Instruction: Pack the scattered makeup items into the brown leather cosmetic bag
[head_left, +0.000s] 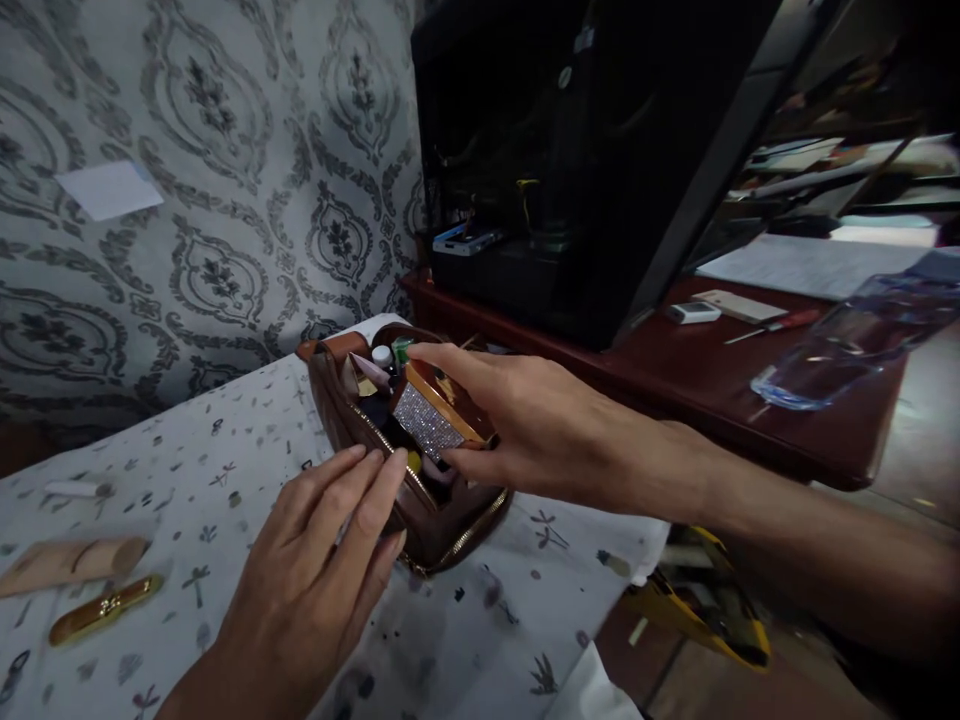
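A brown zippered cosmetics bag [341, 420] lies unzipped on the cloth-covered table. My right hand [517, 420] grips a gold-brown box studded with rhinestones [427, 420] over the bag's opening, thumb on one side and fingers on the other. With fingers stretched out, my left hand [315, 550] rests against the bag's near zipper edge. A white-capped bottle [382, 357], a green item [403, 350] and a pale pink item [371, 370] show inside the bag. Part of its contents is hidden by my right hand and the box.
A gold bar-shaped item [105, 608], a beige tube [75, 563] and a small white stick [75, 489] lie on the patterned cloth [247, 450]. Behind stands a large black screen [570, 170] on a dark red desk [750, 400]. A yellow-edged bag [705, 620] sits below right.
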